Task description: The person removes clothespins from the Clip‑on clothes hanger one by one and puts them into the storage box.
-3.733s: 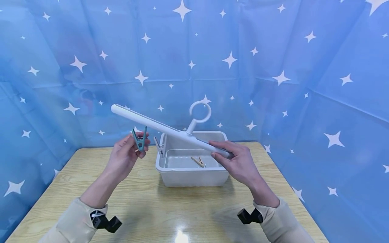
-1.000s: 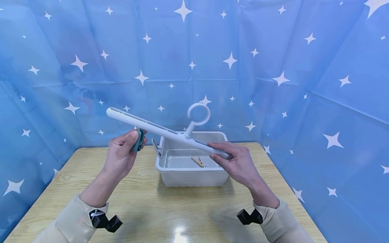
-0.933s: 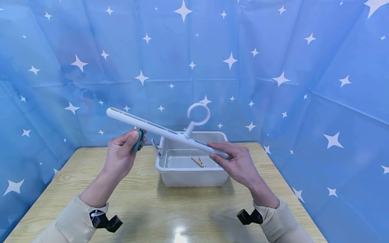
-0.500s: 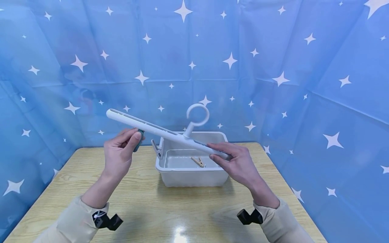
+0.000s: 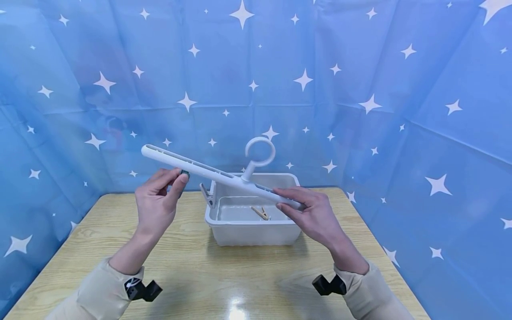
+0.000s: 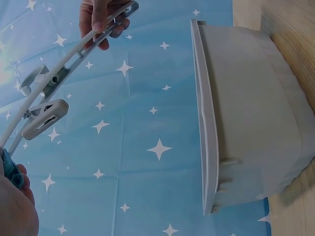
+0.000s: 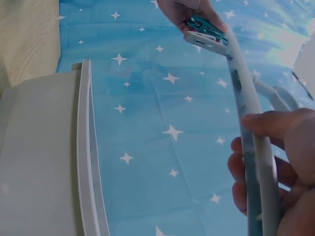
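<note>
A white clothes hanger with a ring-shaped hook is held up at a slant over a bin. My right hand grips its lower right end, thumb and fingers round the bar. Just under the raised left arm of the hanger, my left hand pinches a teal clothespin, mostly hidden by the fingers in the head view. It sits right at the bar in the left wrist view. A grey clothespin hangs clipped to the hanger between the left hand and the hook.
Beneath the hanger, a pale grey plastic bin stands on the wood-grain table. One tan clothespin lies inside it. Blue star-patterned cloth closes off the back and sides.
My left hand has turned and brought the teal clothespin up under the hanger bar, where fingers now cover most of it. The hanger has dipped slightly on the left; my right hand keeps its grip.
</note>
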`<move>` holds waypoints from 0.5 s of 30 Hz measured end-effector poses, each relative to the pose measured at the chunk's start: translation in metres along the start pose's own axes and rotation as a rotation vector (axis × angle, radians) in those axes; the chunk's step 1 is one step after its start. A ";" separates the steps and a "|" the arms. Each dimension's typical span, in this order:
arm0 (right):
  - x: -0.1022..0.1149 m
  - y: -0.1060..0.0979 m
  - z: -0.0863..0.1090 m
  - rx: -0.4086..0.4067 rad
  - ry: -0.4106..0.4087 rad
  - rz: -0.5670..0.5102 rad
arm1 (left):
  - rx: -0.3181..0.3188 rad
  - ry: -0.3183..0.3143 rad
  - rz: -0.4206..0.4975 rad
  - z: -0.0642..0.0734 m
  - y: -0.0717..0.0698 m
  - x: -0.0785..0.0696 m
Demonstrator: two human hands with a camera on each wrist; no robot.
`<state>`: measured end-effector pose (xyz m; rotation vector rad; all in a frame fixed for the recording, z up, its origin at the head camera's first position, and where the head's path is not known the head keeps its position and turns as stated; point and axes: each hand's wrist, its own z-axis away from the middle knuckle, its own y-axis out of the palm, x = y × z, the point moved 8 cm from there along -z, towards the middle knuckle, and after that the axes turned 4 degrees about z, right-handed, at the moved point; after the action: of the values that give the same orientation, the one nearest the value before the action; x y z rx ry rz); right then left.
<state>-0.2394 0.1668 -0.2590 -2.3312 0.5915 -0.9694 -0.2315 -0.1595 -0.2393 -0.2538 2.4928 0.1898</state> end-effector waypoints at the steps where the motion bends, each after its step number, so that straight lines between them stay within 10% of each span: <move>1: 0.001 0.000 0.000 -0.001 -0.001 0.000 | -0.002 0.012 -0.022 0.000 0.000 -0.001; 15: 0.001 0.000 0.001 0.011 -0.002 0.004 | 0.021 0.101 -0.098 0.004 0.003 -0.006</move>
<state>-0.2384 0.1663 -0.2590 -2.3204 0.5888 -0.9662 -0.2254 -0.1550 -0.2386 -0.3853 2.5728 0.1130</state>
